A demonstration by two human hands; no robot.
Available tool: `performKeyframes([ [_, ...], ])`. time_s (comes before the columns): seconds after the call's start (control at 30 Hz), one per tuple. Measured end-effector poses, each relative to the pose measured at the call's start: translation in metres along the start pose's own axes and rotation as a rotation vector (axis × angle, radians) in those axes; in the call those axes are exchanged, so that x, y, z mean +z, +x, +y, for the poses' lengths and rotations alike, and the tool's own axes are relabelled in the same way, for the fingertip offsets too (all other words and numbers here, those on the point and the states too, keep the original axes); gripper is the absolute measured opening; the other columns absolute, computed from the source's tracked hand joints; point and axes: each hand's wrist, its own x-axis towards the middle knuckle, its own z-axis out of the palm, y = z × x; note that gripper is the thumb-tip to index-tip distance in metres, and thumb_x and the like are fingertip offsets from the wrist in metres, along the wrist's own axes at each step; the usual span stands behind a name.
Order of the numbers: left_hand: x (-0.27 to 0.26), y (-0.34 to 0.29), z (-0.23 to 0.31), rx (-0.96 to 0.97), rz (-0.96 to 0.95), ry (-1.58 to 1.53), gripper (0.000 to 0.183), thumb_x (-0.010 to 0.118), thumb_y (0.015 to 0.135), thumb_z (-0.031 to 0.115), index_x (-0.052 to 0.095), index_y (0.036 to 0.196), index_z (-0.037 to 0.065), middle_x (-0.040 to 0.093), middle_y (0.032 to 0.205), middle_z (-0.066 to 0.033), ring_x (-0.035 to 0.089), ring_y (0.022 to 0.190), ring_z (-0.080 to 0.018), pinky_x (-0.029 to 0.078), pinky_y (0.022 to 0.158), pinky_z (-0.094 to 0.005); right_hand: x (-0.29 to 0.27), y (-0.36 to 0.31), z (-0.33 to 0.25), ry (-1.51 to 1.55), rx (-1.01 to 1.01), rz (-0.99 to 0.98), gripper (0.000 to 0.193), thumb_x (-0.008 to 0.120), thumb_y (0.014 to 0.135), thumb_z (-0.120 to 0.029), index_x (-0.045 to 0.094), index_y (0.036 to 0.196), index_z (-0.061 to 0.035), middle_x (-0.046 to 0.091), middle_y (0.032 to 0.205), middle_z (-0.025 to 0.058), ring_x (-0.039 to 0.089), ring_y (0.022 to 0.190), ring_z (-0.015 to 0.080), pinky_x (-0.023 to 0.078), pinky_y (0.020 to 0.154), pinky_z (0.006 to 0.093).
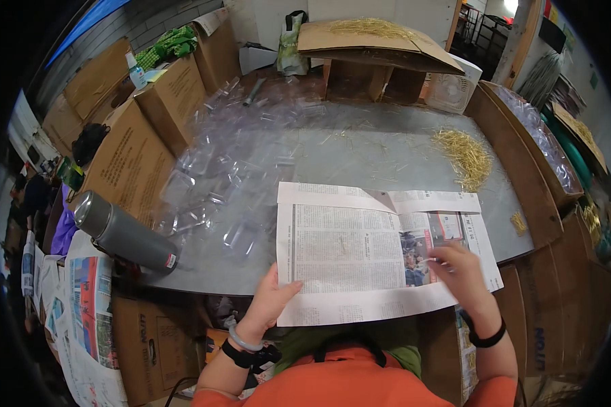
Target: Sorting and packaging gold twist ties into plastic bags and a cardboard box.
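A folded sheet of newspaper (339, 251) lies over the table's front edge, its top and bottom borders folded or creased into pale strips. My left hand (275, 298) grips its lower left edge, thumb on top and the other fingers underneath. Over the colour photo on the paper's right half is my right hand (458, 271), slightly blurred. Its fingers are curled toward the thumb, and whatever may be between them is too small to make out.
Many clear plastic boxes (241, 234) crowd the grey table's left side, beside a grey steel flask (125, 230). Thin gold straw-like strips (465, 159) are heaped at the right. Cardboard boxes (129, 149) wall the left; a cardboard shelf (380, 47) and white fan (453, 88) stand behind.
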Motion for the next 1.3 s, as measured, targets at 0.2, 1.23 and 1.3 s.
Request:
performKeyframes([
  [0.2, 0.012, -0.01, -0.015, 0.008, 0.015, -0.018, 0.049, 0.06, 0.095, -0.003, 0.046, 0.142, -0.002, 0.061, 0.133, -0.0118, 0.059, 0.12, -0.0175, 0.046, 0.105, -0.0328, 0.094, 0.063, -0.047, 0.027, -0.003, -0.452, 0.027, 0.076, 0.085, -0.02, 0.07, 0.097, 0.0032, 0.072, 0.083, 0.0181, 0.072, 0.078, 0.0326, 0.057, 0.072, 0.0393],
  [1.23, 0.029, -0.025, -0.025, -0.013, -0.007, -0.164, 0.042, 0.062, 0.096, -0.003, 0.051, 0.136, -0.004, 0.065, 0.128, -0.0096, 0.062, 0.115, -0.0161, 0.049, 0.101, -0.033, 0.115, 0.042, -0.02, 0.542, 0.2, -0.048, 0.007, 0.061, 0.1, -0.006, 0.06, 0.104, -0.0001, 0.066, 0.086, 0.0048, 0.063, 0.077, 0.0126, 0.053, 0.069, 0.0248],
  [1.3, 0.03, -0.023, -0.025, -0.03, -0.002, -0.15, 0.042, 0.062, 0.095, -0.003, 0.051, 0.136, -0.004, 0.065, 0.128, -0.0098, 0.062, 0.114, -0.016, 0.05, 0.1, -0.0327, 0.113, 0.043, -0.029, 1.034, 0.46, 0.016, 0.007, 0.062, 0.1, -0.005, 0.06, 0.103, 0.0005, 0.066, 0.086, 0.0052, 0.064, 0.077, 0.0131, 0.053, 0.07, 0.0253],
])
